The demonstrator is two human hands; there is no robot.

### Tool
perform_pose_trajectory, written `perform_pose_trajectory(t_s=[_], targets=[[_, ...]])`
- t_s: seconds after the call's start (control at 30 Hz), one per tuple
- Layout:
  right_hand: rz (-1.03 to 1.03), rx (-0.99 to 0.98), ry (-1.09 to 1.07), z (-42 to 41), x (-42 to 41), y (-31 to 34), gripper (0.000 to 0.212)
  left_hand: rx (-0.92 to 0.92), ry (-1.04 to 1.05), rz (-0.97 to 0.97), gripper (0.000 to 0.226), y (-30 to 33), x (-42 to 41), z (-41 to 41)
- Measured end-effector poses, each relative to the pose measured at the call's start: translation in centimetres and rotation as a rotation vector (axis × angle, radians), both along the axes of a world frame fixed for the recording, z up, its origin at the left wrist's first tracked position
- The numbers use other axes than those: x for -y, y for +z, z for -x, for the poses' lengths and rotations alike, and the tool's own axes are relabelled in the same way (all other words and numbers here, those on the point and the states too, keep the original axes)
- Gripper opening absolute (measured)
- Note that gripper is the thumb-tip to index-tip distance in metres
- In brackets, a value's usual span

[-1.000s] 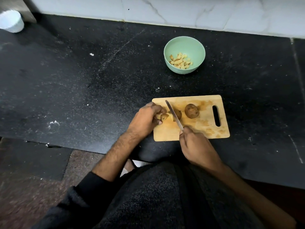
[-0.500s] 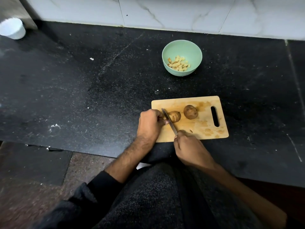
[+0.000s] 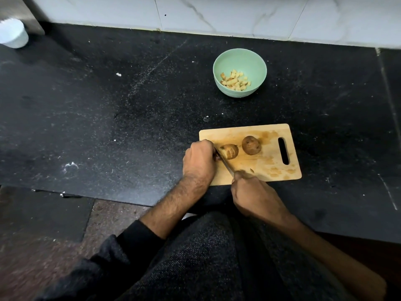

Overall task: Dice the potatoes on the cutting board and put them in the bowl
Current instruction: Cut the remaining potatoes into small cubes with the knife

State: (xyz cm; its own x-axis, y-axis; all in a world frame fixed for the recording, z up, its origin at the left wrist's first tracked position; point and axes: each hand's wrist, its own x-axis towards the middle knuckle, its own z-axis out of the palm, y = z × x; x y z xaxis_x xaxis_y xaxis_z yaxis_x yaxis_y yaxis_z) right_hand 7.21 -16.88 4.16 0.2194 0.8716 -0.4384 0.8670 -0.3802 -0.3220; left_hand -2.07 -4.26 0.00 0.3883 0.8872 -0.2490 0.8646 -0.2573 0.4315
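Observation:
A wooden cutting board [image 3: 271, 170] lies on the black counter. On it sit a partly sliced potato [image 3: 230, 151] and, to its right, a whole brown potato [image 3: 251, 145]. My left hand [image 3: 200, 161] curls over the board's left end and holds the cut potato's left side; the piece under its fingers is hidden. My right hand [image 3: 253, 192] grips a knife [image 3: 225, 162] whose blade runs up-left and meets the potato's left end. A mint-green bowl [image 3: 256, 61] with several pale potato dice [image 3: 235, 80] stands behind the board.
A white cup [image 3: 13, 33] stands at the counter's far left corner next to a grey metal surface. A tiled wall [image 3: 217, 14] closes the back. The counter's front edge [image 3: 108, 197] runs just below my hands, with brown floor beneath.
The knife blade has shifted left across the potato to its left end. My left hand has closed in over the cut end, covering the small piece seen a second ago.

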Motion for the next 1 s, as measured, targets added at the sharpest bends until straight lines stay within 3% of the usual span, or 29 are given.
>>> perform_pose_trajectory(t_s=[0.27,0.6,0.73,0.87,1.0], targets=[[0.03,0.011,-0.049,0.3,-0.6,-1.8,0.003,0.002,0.014,0.027,0.012,0.1,-0.3,0.1],[0.348,-0.122,-0.073,-1.4,1.9,1.0,0.029,0.052,0.038,0.046,0.007,-0.3,-0.2,0.4],[0.303,-0.079,-0.076,-1.8,2.9,2.2,0.028,0.12,-0.068,0.051,0.03,-0.4,-0.6,0.7],[0.106,-0.019,-0.147,-1.8,2.8,2.2,0.018,0.153,-0.111,0.075,0.049,-0.3,-0.9,0.7],[0.005,-0.061,-0.21,-2.1,2.3,0.7,0.02,0.115,-0.163,-0.014,0.043,0.1,0.3,-0.2]])
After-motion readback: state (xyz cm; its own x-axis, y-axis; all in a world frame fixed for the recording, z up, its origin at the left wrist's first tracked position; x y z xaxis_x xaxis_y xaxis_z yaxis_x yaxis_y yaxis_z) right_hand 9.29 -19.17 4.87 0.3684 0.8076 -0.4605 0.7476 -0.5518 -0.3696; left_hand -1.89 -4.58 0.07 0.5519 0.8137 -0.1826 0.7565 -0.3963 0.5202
